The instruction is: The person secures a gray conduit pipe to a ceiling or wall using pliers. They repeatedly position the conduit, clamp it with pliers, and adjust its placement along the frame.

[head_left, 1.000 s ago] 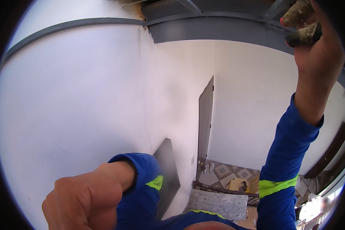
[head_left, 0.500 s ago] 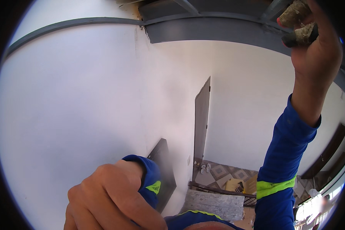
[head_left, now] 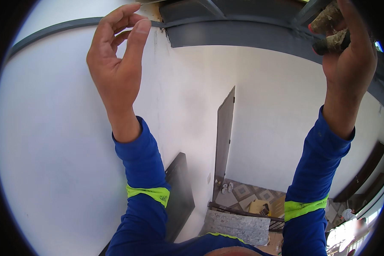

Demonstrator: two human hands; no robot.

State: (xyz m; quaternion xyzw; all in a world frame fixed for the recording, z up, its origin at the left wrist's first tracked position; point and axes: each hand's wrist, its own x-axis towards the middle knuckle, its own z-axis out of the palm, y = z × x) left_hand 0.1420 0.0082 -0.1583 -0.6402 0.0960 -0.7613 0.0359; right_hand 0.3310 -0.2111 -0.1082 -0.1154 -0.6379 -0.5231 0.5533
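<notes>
My left hand [head_left: 119,64] is raised at the upper left, palm toward me. Its fingers are bent, with the thumb standing apart from them, and I see nothing held. The fingertips are near the grey wall trim [head_left: 59,34] and the corner of a dark grey metal frame [head_left: 230,34]. High at the right, my right hand [head_left: 350,68] is closed around two stubby, rough-wrapped pieces [head_left: 335,42] with black and reddish ends. What they belong to is hidden, and the picture cuts off the top of that hand.
White walls [head_left: 64,119] meet in a corner ahead. Below are a dark panel [head_left: 180,200], a tall grey door [head_left: 225,132] and a patterned tile floor [head_left: 243,192] with a pair of slippers [head_left: 227,187]. A dark railing [head_left: 234,211] and a grey mottled surface [head_left: 237,226] lie lower down.
My left hand has risen from the lower left, where it was curled close to me, up to the trim, and its thumb now stands apart. The right hand has barely moved.
</notes>
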